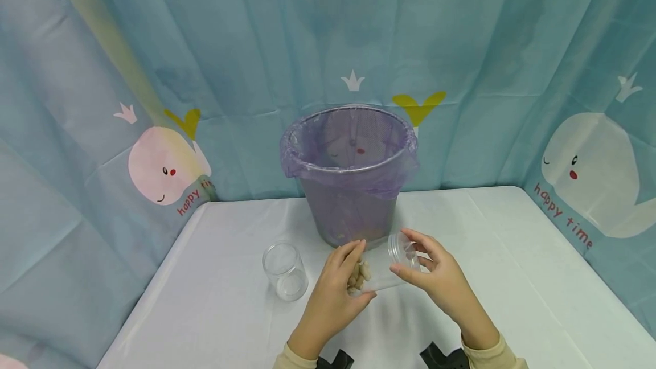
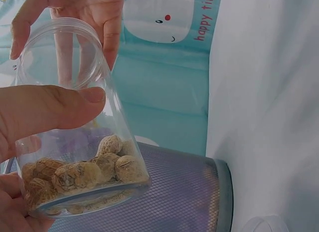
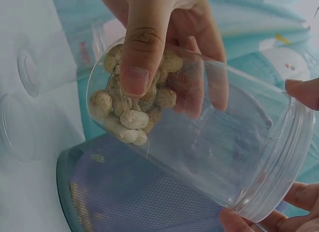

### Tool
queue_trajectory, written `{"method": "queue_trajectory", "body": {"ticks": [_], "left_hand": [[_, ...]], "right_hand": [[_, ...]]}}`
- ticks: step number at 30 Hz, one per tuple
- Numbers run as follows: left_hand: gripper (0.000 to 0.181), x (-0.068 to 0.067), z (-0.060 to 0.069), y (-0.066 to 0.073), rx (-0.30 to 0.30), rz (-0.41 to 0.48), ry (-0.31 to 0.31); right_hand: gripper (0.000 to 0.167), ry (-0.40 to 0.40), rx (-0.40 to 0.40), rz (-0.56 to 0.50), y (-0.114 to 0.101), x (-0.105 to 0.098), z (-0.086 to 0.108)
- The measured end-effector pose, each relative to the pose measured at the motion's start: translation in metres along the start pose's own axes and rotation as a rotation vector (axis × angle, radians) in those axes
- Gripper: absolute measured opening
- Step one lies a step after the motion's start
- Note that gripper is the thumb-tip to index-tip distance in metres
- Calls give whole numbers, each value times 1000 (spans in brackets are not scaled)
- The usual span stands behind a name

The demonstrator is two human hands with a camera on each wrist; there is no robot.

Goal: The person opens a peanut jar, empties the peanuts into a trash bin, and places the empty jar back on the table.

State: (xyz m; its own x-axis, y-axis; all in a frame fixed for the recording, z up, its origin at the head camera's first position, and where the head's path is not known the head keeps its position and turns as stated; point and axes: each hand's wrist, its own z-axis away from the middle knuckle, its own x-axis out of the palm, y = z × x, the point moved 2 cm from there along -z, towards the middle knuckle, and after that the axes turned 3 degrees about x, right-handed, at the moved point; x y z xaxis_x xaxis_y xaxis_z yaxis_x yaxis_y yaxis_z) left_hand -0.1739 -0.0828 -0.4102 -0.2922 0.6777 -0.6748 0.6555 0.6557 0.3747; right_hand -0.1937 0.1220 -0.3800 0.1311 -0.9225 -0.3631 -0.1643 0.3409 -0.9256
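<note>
Left of centre in the lower frame, a clear container (image 1: 285,271) stands on the white bench (image 1: 215,312). Next, the left hand (image 1: 335,290) grips the base end of a tilted clear jar (image 1: 378,271), thumb and fingers on opposite sides. Behind, mid-frame, rises a mesh bin (image 1: 351,204) with a purple liner (image 1: 353,177). Peanuts (image 1: 359,278) gather at the jar's base, just below centre. Rightmost, the right hand (image 1: 438,279) pinches the jar's ridged mouth end between thumb and fingers.
</note>
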Motion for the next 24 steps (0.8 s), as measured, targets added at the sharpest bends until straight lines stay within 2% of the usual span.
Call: {"method": "queue_trajectory", "body": {"ticks": [4,11,19,24], "left_hand": [[97,0,0,0,2,-5,2],[97,-1,0,0,-10,-11,1],[97,-1,0,0,-3,-13,6],[96,-1,0,0,-5,-19,2]], "right_hand": [[69,-4,-5,-10,-1,0,0],[66,53,3,-10,0,0,0],[65,40,36,-14,2,2,0],[63,30,1,-12,1,2,0]]}}
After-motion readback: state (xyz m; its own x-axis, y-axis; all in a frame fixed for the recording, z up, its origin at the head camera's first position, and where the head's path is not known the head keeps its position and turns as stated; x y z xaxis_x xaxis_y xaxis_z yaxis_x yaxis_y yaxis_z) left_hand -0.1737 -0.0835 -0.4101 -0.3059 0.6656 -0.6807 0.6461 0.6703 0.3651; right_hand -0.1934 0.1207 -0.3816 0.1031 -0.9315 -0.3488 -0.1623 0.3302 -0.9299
